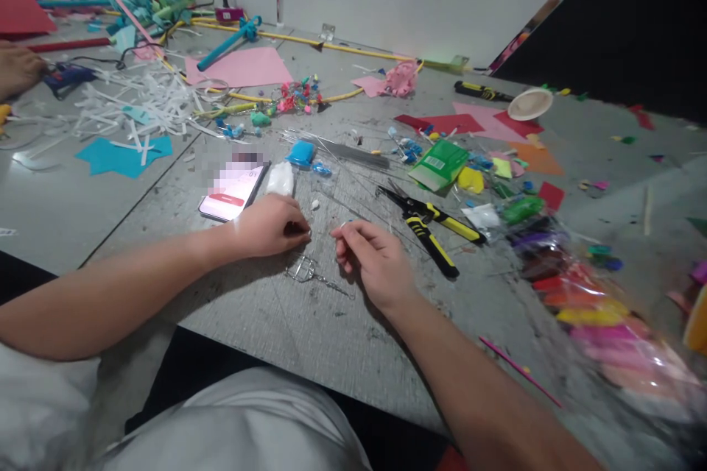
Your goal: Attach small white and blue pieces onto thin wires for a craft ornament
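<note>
My left hand (272, 224) is closed in a pinch just above the grey floor, fingertips pointing right. My right hand (371, 257) is also closed in a pinch a short way to the right, fingertips facing the left hand. What the fingers hold is too thin to make out; it may be fine wire. A bent piece of wire (303, 269) lies on the floor just below and between the hands. Yellow-and-black pliers (428, 224) lie right of my right hand. A phone (233, 191) with a lit screen sits behind my left hand.
A bundle of thin wires (342, 151), a green packet (439, 164), coloured clay pieces in a clear bag (574, 294), paper scraps (124, 154), white paper strips (138, 99), a pink sheet (243, 66) and a paper cup (529, 103) litter the floor. Another person's foot (16, 68) shows far left.
</note>
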`<control>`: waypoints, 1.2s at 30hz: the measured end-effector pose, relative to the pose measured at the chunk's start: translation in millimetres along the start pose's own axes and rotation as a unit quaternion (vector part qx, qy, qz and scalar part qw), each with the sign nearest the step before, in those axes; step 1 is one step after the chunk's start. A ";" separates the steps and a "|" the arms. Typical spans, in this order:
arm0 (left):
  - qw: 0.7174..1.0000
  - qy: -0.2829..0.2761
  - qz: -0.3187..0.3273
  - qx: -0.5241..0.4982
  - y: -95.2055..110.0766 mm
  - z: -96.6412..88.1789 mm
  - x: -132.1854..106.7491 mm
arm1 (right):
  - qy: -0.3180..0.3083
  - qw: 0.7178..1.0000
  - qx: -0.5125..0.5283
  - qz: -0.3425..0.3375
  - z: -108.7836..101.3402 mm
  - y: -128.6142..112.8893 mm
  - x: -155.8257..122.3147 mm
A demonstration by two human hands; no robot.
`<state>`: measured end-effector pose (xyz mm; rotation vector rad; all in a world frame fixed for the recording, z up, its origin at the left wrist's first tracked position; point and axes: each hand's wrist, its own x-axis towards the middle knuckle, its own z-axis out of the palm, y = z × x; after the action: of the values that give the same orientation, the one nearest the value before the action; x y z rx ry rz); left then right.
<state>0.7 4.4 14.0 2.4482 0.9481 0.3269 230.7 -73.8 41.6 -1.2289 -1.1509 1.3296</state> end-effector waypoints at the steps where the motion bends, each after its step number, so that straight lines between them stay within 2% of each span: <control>1: 1.000 0.000 0.002 -0.013 0.0 -1.0 0.8 | 0.000 1.000 -0.002 -0.003 -0.3 0.3 0.1; 4: 0.995 -0.009 0.013 -0.102 -0.3 -5.5 2.2 | 0.003 1.000 -0.019 -0.023 -2.1 0.2 -2.0; 6: 0.977 -0.019 0.000 -0.213 -0.3 -7.3 1.9 | 0.011 0.995 -0.062 -0.073 -3.1 -1.5 -6.1; 8: 0.945 -0.024 -0.035 -0.325 0.8 -6.7 0.9 | 0.013 0.978 -0.139 -0.153 -3.3 -5.0 -12.0; 10: 0.908 -0.026 -0.069 -0.413 3.8 -4.1 -0.1 | -0.003 0.948 -0.217 -0.233 -2.5 -9.3 -17.7; 13: 0.862 -0.027 -0.097 -0.497 10.5 1.4 -0.9 | -0.034 0.918 -0.263 -0.296 -0.5 -14.0 -22.9; 18: 0.815 -0.024 -0.114 -0.568 15.9 8.6 -1.9 | -0.055 0.902 -0.288 -0.317 0.1 -13.5 -22.7; 28: 0.790 -0.070 -0.124 -0.597 10.3 9.0 -3.7 | -0.062 0.900 -0.292 -0.316 0.2 -13.5 -23.3; 36: 0.747 -0.076 -0.140 -0.645 10.1 13.2 -3.9 | -0.055 0.896 -0.300 -0.324 -0.6 -13.0 -23.7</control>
<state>8.6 -9.4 7.9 1.0114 0.6194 0.4529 232.7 -96.1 56.8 -1.0277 -1.9347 0.5482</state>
